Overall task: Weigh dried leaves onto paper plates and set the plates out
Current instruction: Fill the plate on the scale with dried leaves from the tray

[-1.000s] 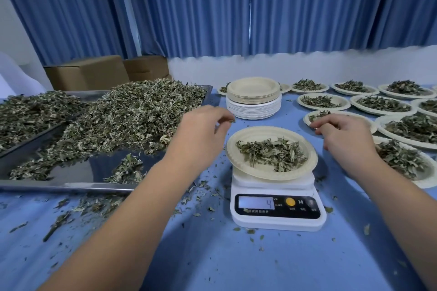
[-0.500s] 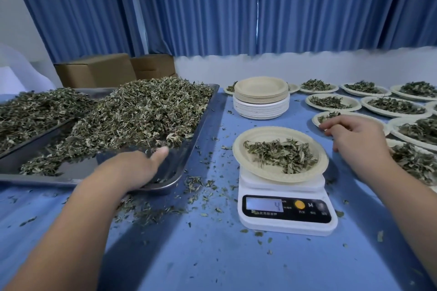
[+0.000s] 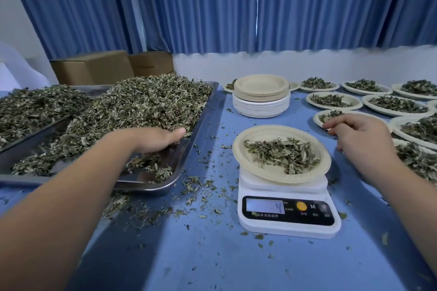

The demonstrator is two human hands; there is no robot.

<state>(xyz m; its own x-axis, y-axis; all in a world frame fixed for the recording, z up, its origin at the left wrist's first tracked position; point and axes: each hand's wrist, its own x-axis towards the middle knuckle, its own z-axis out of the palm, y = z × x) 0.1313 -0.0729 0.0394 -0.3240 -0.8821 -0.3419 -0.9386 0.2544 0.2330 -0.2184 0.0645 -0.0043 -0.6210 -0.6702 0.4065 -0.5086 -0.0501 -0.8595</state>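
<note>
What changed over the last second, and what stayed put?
The left hand moved from beside the plate on the scale leftward into the leaves on the metal tray; whether it grips any is hidden. The right hand stayed beside the plate, and the scale still reads 4.

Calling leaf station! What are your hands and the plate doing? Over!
Left hand down in tray, fingers hidden in leaves. Right hand empty beside plate. Plate on scale, reads 4. Nothing blocking.
</note>
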